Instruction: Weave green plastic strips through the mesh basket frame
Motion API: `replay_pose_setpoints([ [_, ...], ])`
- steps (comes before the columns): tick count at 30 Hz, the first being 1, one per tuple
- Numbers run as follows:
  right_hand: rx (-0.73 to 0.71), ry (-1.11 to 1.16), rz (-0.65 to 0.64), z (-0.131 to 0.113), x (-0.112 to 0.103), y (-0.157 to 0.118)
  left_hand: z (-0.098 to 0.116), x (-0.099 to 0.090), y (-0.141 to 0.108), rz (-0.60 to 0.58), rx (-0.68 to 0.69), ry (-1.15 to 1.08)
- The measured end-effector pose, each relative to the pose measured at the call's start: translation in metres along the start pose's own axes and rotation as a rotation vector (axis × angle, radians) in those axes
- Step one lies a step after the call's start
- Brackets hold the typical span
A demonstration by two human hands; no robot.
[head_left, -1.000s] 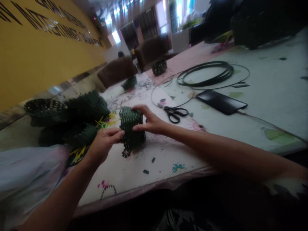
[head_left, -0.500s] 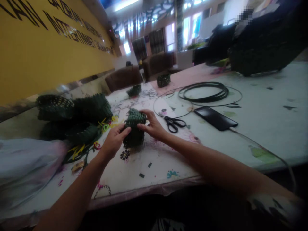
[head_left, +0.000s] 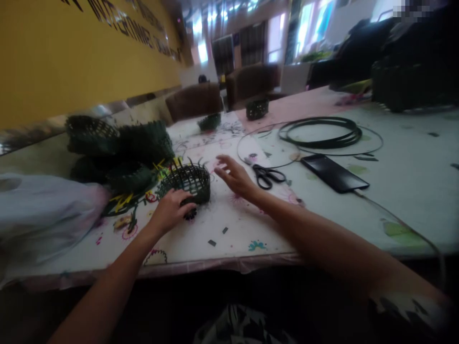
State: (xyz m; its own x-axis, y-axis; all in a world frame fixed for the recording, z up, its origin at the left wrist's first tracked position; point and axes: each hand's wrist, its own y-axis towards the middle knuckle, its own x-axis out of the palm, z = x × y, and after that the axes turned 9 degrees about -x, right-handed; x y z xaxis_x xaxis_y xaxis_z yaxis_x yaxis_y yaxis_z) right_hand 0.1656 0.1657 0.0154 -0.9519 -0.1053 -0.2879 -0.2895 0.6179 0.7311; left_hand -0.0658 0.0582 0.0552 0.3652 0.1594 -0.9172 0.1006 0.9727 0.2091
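Observation:
A small dark green woven basket (head_left: 195, 184) sits on the table with its mouth up, loose strip ends standing up from its far rim. My left hand (head_left: 172, 210) is at its near side, fingers over the rim and thumb outside, covering part of the wall. To the right of the basket, apart from it, my right hand (head_left: 233, 177) is open and holds nothing, fingers spread. Black-handled scissors (head_left: 267, 176) lie just right of that hand.
Several larger green woven baskets (head_left: 143, 143) are piled at left, behind a white plastic bag (head_left: 46, 210). A coil of green strip (head_left: 322, 141) and a phone (head_left: 335, 173) with a cable lie at right. Two small baskets (head_left: 257, 109) stand farther back. A person (head_left: 412, 57) sits at far right.
The basket, held tilted between both hands before, now rests mouth up, a little to the left. My right hand has let go and moved off to the right. The view has shifted.

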Motion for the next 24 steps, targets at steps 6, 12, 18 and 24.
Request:
replay_pose_setpoints([
  [6, 0.053, 0.002, -0.031, -0.003, -0.003, 0.0, 0.005, 0.018, -0.009, 0.218, 0.0, 0.018],
  [12, 0.064, -0.064, 0.008, -0.007, -0.007, 0.001, 0.005, 0.033, -0.008, 0.339, 0.133, 0.144],
  [18, 0.11, -0.124, 0.02, -0.017, -0.007, 0.001, 0.013, 0.051, -0.039, 0.402, 0.218, 0.385],
  [24, 0.055, -0.084, -0.104, -0.05, -0.02, 0.009, 0.053, 0.063, -0.059, 0.166, 0.075, 0.593],
])
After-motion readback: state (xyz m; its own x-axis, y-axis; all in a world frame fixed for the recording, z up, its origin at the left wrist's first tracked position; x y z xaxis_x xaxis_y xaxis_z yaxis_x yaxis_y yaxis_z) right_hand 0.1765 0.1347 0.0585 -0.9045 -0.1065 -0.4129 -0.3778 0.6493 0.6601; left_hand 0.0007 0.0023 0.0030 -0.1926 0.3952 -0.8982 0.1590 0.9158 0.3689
